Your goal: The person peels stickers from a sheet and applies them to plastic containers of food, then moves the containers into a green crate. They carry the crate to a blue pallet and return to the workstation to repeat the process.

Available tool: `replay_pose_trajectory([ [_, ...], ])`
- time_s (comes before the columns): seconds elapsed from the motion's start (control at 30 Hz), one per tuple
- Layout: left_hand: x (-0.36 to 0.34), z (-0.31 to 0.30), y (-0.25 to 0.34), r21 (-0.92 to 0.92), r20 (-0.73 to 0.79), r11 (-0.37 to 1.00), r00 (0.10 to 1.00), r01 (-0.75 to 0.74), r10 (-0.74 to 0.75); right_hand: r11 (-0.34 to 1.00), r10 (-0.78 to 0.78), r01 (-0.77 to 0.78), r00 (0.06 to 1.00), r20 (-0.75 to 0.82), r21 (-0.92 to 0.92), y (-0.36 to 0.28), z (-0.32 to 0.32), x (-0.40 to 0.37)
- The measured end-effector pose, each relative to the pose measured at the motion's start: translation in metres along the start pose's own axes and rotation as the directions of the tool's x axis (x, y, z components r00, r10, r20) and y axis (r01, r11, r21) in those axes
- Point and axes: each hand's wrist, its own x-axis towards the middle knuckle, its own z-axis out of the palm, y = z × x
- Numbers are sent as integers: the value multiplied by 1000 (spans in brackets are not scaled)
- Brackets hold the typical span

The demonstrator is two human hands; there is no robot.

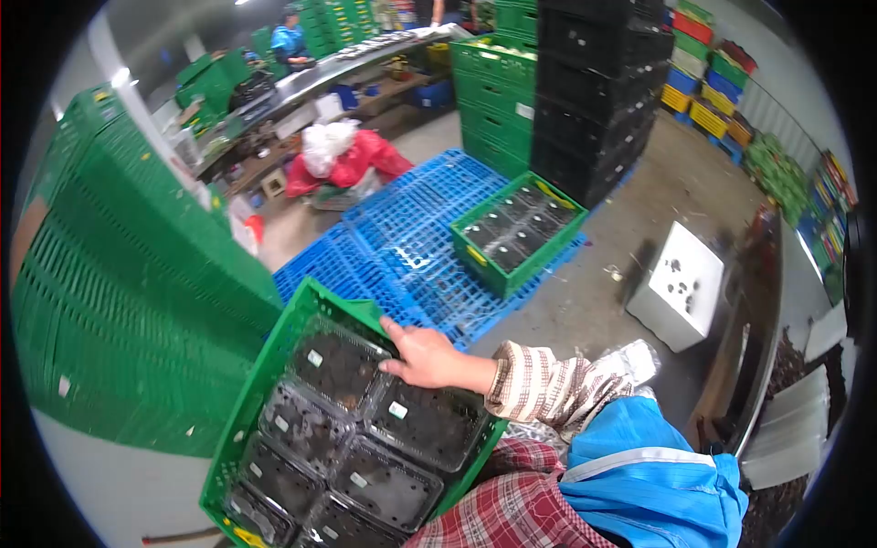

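Observation:
My right hand is closed on the upper rim of a green plastic crate, which sits tilted at the lower left. Its thumb lies over the inner side, near the boxes. Several clear-lidded plastic boxes with dark contents and small white labels fill the crate in rows. A yellow handle shows at its bottom corner. My left hand is out of view. A red plaid garment and a blue sleeve lie along the crate's near side.
A second green crate of similar boxes rests on blue pallets. Green crate stacks rise at left; black crates stand behind. A white foam box is on the floor at right. A person in blue works at the far bench.

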Motion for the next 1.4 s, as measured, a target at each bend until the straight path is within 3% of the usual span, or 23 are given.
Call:
replay_pose_trajectory([
  [0.27, 23, 245, 30, 53, 271, 997, 962, -63, 46, 968, 223, -242, 948, -228, -58, 189, -118, 41],
  [0.37, 35, 362, 53, 83, 318, 992, 946, -91, 60, 930, 360, -367, 913, -189, -2, 257, -171, 82],
  [0.43, 86, 416, 41, 89, 419, 968, 890, -235, 178, 912, 406, -410, 889, -212, 25, 306, -203, 101],
  [0.47, 131, 449, 2, -154, 344, 975, 916, -162, 207, 878, 473, -478, 861, -189, 23, 323, -215, 102],
  [0.5, 125, 471, 23, -132, 352, 978, 915, -161, 198, 870, 490, -493, 853, -178, 32, 341, -227, 104],
  [0.57, 105, 530, 80, 156, 456, 967, 883, -201, 110, 802, 597, -588, 786, -161, 104, 379, -248, 105],
  [0.7, 88, 642, 108, 242, 475, 951, 878, -195, 59, 668, 739, -711, 669, -80, 221, 450, -285, 110],
  [0.77, 80, 695, 114, 219, 549, 945, 831, -242, 85, 717, 693, -657, 709, -135, 231, 506, -294, 109],
  [0.8, 69, 722, 122, 232, 535, 947, 842, -223, 68, 768, 638, -593, 743, -204, 240, 533, -301, 111],
  [0.83, 54, 748, 130, 265, 520, 944, 854, -196, 31, 778, 624, -585, 761, -178, 228, 556, -315, 120],
  [0.9, 24, 796, 134, 302, 478, 943, 878, -141, -21, 592, 773, -706, 634, -26, 390, 607, -345, 139],
  [0.93, 10, 825, 135, 305, 452, 947, 890, -102, -50, 567, 792, -717, 610, -28, 405, 646, -352, 151],
  [1.0, -3, 880, 106, 288, 420, 955, 906, -74, -56, 635, 751, -689, 656, -70, 349, 729, -381, 184],
  [1.07, -33, 939, 80, 264, 417, 965, 901, 7, -121, 685, 728, -689, 665, -169, 239, 765, -410, 216],
  [1.1, -47, 968, 75, 228, 429, 972, 891, 55, -151, 650, 753, -704, 647, -121, 287, 810, -409, 225],
  [1.13, -61, 997, 63, 223, 429, 972, 887, 79, -170, 708, 704, -678, 656, -270, 197, 854, -407, 233],
  [1.17, -72, 1023, 50, 217, 430, 971, 883, 102, -189, 700, 710, -690, 645, -282, 185, 880, -417, 247],
  [1.23, -84, 1072, 11, 105, 459, 994, 884, 40, -84, 661, 750, -721, 617, -240, 209, 933, -434, 272],
  [1.27, -100, 1092, 13, 63, 462, 984, 869, 164, -175, 659, 748, -733, 615, -248, 170, 956, -439, 280],
  [1.3, -109, 1114, 4, 59, 459, 979, 865, 197, -202, 573, 820, -787, 545, -176, 228, 965, -446, 290],
  [1.33, -121, 1130, -11, 61, 459, 986, 873, 156, -167, 699, 714, -693, 660, -233, 178, 1008, -440, 293],
  [1.37, -127, 1149, -40, 74, 440, 990, 887, 122, -142, 713, 700, -683, 681, -215, 157, 1021, -438, 296],
  [1.4, -133, 1165, -59, 66, 447, 995, 889, 77, -98, 768, 607, -639, 749, -268, -44, 1054, -430, 284],
])
